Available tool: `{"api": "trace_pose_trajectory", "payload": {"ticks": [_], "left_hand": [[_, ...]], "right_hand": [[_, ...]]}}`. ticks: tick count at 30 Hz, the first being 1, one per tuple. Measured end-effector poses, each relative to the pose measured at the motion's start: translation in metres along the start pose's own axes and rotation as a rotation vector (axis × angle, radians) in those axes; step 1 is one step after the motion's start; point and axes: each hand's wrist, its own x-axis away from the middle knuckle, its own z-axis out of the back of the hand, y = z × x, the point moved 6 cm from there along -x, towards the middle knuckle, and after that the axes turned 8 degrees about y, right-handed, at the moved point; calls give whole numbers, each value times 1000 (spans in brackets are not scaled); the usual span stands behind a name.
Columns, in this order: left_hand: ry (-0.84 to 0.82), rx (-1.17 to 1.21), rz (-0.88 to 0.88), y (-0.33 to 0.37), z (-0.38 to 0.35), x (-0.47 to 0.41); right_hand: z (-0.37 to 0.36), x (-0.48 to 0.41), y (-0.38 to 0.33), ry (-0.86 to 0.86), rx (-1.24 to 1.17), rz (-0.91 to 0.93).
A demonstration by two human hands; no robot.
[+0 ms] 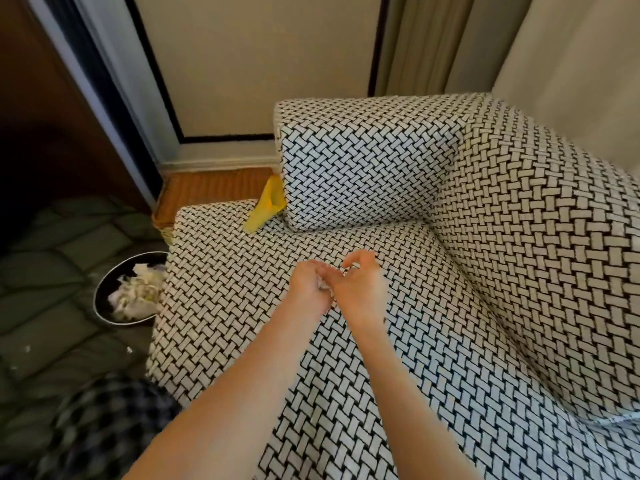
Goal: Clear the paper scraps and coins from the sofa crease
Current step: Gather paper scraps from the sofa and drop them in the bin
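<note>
Here, left to right:

Floor: dark green quilted covering [52, 258] far to the left of the hands, with a few white specks on it.
Bin: a round dark bin [104, 308] on that floor, left of the left hand and just beside the seat's edge; crumpled paper scraps [136, 292], white and pale yellow, lie inside it.
Checked fabric: a blurred dark-and-light checked cloth [104, 427] low on the left, below the left forearm.
Room: a dark wooden panel and a pale door frame stand beyond the bin; a cream wall with a dark border runs behind the seat, and curtains [426, 39] hang far beyond the right hand.
Wicker: a woven brown surface [207, 188] beyond the hands, behind the seat's far edge.
Sofa: black-and-white basket-weave seat [242, 306] under both hands; a cushion [363, 174] in the same pattern lies beyond them, and the backrest [536, 237] rises to the right.
Yellow piece: a yellow scrap [265, 206] on the seat beyond the left hand, tucked against the cushion's left end.
Left hand: left hand [310, 289] curled, cupping a small white scrap [323, 284] where the two hands meet.
Right hand: right hand [358, 285] touching the left, thumb and forefinger pinched narrow; what they pinch, I cannot tell.
Coins: none that I can make out.
</note>
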Motion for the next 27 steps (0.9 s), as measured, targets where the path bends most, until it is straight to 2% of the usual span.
{"api": "trace_pose_trajectory", "payload": {"ticks": [3, 6, 10, 14, 18, 22, 27], "left_hand": [[38, -81, -80, 33, 7, -13], [42, 13, -85, 61, 9, -25], [38, 63, -83, 97, 14, -51], [85, -63, -126, 128, 15, -83], [85, -126, -188, 156, 8, -106], [77, -431, -351, 177, -1, -127], [63, -677, -488, 186, -17, -153]], "right_hand": [[-29, -2, -17, -88, -108, -10], [-53, -7, -28, -137, -265, -80], [-92, -34, -37, -220, -446, -326], [-137, -65, -53, -343, -500, -514], [-173, -94, -54, -398, -697, -686], [-194, -116, -52, -432, -791, -795], [-203, -128, -57, -543, -764, -770]]}}
